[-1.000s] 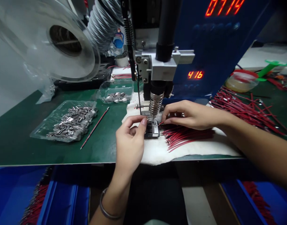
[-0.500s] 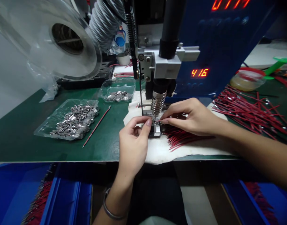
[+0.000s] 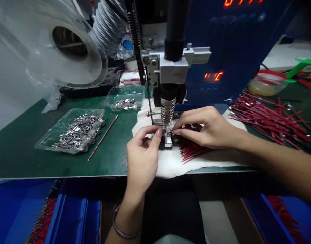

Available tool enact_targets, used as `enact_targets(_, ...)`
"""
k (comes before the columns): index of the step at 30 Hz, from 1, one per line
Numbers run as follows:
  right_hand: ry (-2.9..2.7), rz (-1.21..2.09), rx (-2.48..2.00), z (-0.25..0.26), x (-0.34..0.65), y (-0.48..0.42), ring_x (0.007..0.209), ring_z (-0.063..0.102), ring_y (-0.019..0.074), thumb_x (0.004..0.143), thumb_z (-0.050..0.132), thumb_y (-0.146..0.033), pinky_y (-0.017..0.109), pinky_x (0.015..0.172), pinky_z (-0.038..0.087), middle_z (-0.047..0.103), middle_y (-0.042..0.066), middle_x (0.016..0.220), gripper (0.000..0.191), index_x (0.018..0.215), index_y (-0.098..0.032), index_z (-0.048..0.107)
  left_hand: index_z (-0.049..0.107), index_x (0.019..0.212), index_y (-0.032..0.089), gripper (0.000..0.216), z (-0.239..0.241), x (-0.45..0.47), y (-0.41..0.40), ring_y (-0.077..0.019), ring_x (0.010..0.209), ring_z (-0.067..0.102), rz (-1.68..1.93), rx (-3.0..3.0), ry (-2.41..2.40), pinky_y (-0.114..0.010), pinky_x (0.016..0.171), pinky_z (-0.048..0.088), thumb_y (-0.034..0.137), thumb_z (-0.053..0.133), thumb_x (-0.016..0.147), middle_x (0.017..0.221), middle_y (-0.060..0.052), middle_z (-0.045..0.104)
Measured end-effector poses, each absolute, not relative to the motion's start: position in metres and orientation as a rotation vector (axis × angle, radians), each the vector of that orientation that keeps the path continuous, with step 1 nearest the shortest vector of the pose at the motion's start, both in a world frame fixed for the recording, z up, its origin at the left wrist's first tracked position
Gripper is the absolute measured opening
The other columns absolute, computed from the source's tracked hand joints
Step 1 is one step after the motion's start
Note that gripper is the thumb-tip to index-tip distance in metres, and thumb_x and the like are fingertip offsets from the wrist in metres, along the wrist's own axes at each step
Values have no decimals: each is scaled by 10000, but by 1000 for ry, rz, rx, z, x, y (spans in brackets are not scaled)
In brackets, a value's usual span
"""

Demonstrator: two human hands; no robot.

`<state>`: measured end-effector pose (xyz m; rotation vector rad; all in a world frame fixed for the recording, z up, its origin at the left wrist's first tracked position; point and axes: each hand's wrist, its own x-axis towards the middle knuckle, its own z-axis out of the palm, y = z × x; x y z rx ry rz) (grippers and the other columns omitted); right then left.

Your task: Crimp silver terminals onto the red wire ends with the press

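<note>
Right hand [image 3: 203, 127] had shifted up and inward since the earliest frame, carrying the tip of its red wire [image 3: 170, 131] from just beside the small metal fixture [image 3: 168, 139] to over it, under the spring-wrapped nozzle [image 3: 167, 112]. Left hand [image 3: 145, 149] had hardly moved relative to the fixture.

Grip, right: thumb and fingers together, clamped on the wire. Grip, left: thumb and forefinger close together at the fixture's left side; could not tell whether a small part was pinched between them. Contact between wire tip and nozzle was too small to resolve.

Progress, as judged: the current piece appeared to be in position, with no finished joint visible on it. A bundle of red wires [image 3: 192, 150] lay on the white sheet [image 3: 170, 171], partly beneath the right hand; probably the pieces left to do. Beyond the right forearm, a loose pile of red wires [image 3: 267, 118] showed some silvery ends, possibly pieces already worked; not certain.

Parts remaining: many metal pieces [image 3: 79, 132] in the near clear tray [image 3: 45, 145], fewer in the far clear tray [image 3: 109, 101]. One single wire [image 3: 103, 139] lay apart on the green surface [image 3: 15, 156], right of the near tray. Batch judged well short of complete.
</note>
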<state>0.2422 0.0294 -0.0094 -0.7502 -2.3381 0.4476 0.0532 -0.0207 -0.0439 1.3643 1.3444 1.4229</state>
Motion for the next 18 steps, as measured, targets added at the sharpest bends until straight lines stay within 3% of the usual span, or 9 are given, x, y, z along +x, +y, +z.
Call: enact_targets(18,-2386,388,-652,-14,243,32,679,601,101,882,617,-169,211,637,447,676,52,783,121,908,-108,719,728,905,202,157,-43,54,-22,-141,712,607,1420,1354,1393,-192,646,482,337,689,834,607,5,570)
